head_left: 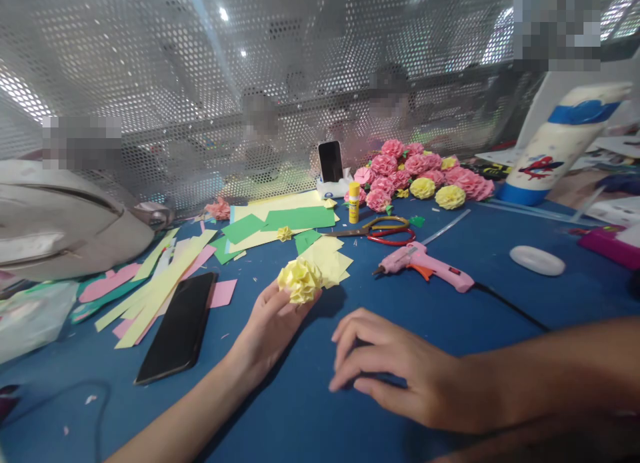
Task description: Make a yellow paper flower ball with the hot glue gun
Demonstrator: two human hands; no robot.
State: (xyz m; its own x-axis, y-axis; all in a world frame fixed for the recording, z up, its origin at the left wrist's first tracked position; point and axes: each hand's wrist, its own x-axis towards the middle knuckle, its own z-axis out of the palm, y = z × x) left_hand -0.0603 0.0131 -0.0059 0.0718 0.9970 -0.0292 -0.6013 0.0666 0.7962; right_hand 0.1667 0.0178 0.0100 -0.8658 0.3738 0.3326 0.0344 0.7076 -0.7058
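Observation:
Between the fingers of my left hand [273, 326] is a yellow paper flower [300, 281], held up over the blue table [300, 409]. My right hand [390, 363] hovers to its right, fingers curved and apart, with nothing in them. Just beyond the held flower lie cut pieces of pale yellow paper [327, 259]. A pink glue gun [430, 266] rests past my right hand, its nozzle pointing left and its black cord running off to the right. The underside of the flower is hidden by my fingers.
Scissors [385, 229], a glue stick [354, 203] and green paper [300, 218] lie farther back. Pink and yellow paper flowers [400, 169] are heaped behind them. A black phone [177, 329], paper strips [165, 283] and a bag [65, 216] are left; a bottle [560, 143] stands right.

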